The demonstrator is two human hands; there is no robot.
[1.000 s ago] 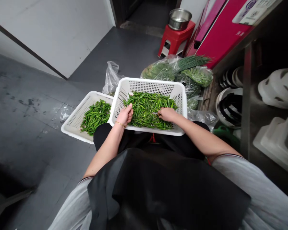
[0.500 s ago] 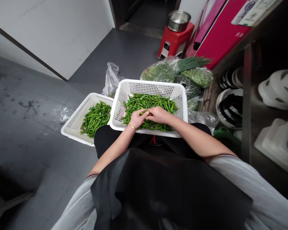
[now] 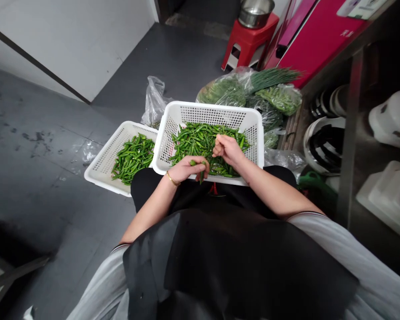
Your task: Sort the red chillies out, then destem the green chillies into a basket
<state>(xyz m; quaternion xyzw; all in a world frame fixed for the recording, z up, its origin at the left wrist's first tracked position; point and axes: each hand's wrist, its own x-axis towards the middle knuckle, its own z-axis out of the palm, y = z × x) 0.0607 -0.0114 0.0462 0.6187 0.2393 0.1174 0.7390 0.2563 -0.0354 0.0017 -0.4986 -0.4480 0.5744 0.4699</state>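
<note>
My left hand [image 3: 186, 169] is closed around green chili peppers [image 3: 202, 172] at the near rim of a white perforated basket [image 3: 213, 108] resting on my lap. Inside that basket lies a heap of green chilies [image 3: 196, 138]. Over the right part of the heap is my right hand [image 3: 229, 150], its fingers curled together; whatever they may pinch is too small to make out. To the left, lower down, a second white basket [image 3: 98, 172] holds more green chilies [image 3: 133, 155].
Bagged greens [image 3: 226, 91] and long green stalks [image 3: 273, 77] lie on the floor beyond the basket. A red stool [image 3: 245, 42] carries a metal pot [image 3: 256, 13]. At right stands a rack with white containers [image 3: 391, 118]. A crumpled plastic bag [image 3: 153, 100] sits behind the baskets.
My hands were together over the basket and are now apart. The left came back towards the near rim with chilies; the right moved rightward and slightly away from me. The view shifted slightly.
</note>
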